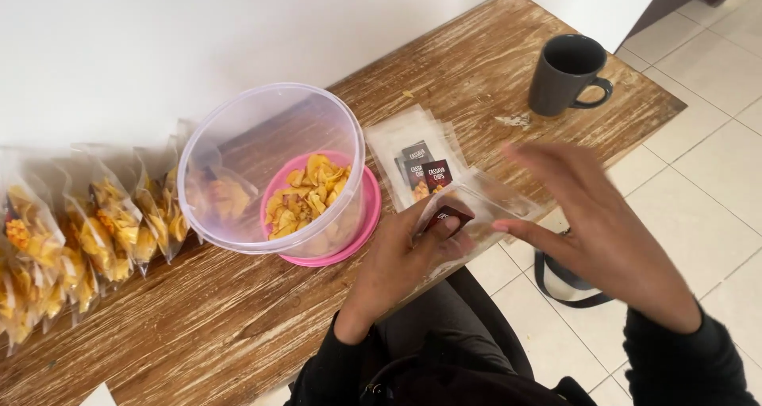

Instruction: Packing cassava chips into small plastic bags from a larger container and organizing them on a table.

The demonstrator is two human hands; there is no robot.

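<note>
A row of filled chip bags [79,231] leans against the wall on the left of the wooden table [198,327]. Beside it stands a clear tub [270,168] on a pink lid [371,207], with chips inside. The left hand [401,259] pinches an empty pouch [476,211] at its label. The right hand [603,223] hovers just beside the pouch, fingers spread. A stack of empty pouches [417,156] lies behind, and a dark mug [567,73] stands far right

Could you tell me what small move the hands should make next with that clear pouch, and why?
Probably spread the empty clear pouch's mouth open. The left hand pinches it at the dark label, the right hand is at its other edge, it looks flat, and the chips lie loose in the tub alongside.
</note>
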